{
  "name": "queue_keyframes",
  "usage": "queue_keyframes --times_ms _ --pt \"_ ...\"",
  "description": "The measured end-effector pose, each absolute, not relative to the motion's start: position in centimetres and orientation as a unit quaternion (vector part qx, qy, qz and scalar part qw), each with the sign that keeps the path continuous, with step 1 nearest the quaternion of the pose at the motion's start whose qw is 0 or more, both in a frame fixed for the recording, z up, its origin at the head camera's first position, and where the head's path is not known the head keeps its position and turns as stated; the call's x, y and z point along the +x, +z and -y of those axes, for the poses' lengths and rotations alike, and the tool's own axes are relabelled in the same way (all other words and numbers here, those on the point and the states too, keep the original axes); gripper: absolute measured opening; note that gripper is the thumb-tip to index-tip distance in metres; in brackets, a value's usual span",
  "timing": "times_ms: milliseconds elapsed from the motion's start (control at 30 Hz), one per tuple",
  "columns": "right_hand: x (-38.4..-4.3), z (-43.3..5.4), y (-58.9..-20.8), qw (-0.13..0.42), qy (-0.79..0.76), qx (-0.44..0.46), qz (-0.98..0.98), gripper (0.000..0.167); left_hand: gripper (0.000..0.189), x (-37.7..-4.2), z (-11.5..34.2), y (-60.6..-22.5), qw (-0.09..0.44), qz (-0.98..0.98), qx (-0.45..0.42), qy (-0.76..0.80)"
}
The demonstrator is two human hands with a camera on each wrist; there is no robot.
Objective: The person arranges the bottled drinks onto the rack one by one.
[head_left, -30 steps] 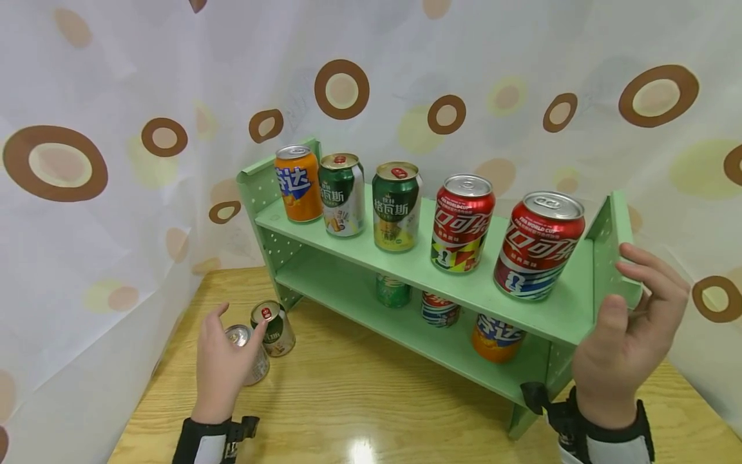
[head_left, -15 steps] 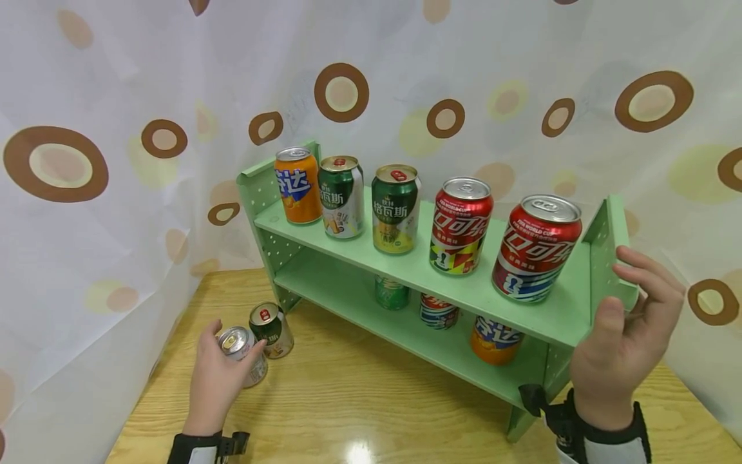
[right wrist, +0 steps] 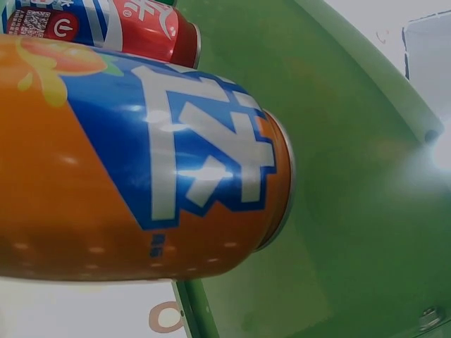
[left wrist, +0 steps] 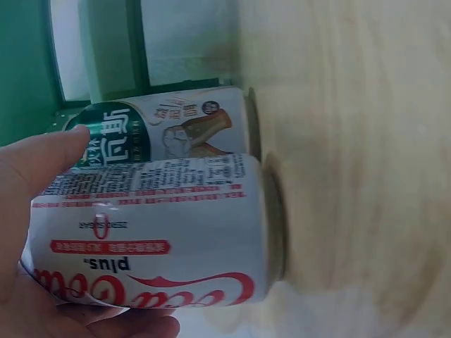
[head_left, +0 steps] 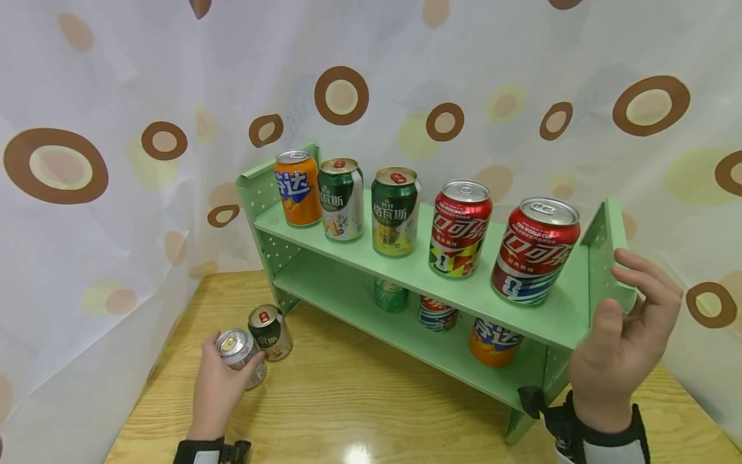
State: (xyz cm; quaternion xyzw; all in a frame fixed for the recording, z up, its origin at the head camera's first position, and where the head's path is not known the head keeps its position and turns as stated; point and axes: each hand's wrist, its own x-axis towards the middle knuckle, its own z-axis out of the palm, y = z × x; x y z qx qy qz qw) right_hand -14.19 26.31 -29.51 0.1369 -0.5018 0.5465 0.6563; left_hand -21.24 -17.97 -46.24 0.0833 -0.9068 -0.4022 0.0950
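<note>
My left hand (head_left: 217,383) holds a white-and-silver Coca-Cola Plus can (head_left: 236,347), standing upright on the wooden table. In the left wrist view the thumb lies above this Coca-Cola can (left wrist: 155,232) and the fingers curl below it. Right beside it stands a green-and-white can with a gold top (head_left: 271,338). My right hand (head_left: 626,341) grips the right end panel of a green two-tier shelf (head_left: 371,258), thumb on the near side and fingers over the panel's edge.
Along the upper tier stand an orange can (head_left: 298,193), two green cans (head_left: 395,212) and two red Coca-Cola cans (head_left: 536,254). The lower tier bears a green can (head_left: 391,294), a red-and-blue can (head_left: 437,314) and an orange can (head_left: 495,341). Patterned cloth (head_left: 394,77) hangs behind.
My left hand has come down around the Coca-Cola Plus can, its fingers closing in on both sides. The right hand has stayed at the shelf's end; the view has tilted up slightly.
</note>
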Motion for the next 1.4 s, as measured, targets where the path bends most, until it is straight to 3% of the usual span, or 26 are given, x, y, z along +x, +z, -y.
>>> queue_keyframes --times_ms 233,1400 --pt "-14.2 -26.3 -29.5 0.656 0.545 0.137 0.504 0.043 0.087 -21.5 18.3 -47.2 0.094 0.902 0.085 -0.412" --pt "-14.2 -26.5 -29.8 0.657 0.533 0.138 0.515 0.045 0.083 -21.5 18.1 -47.7 0.099 0.888 0.103 -0.437"
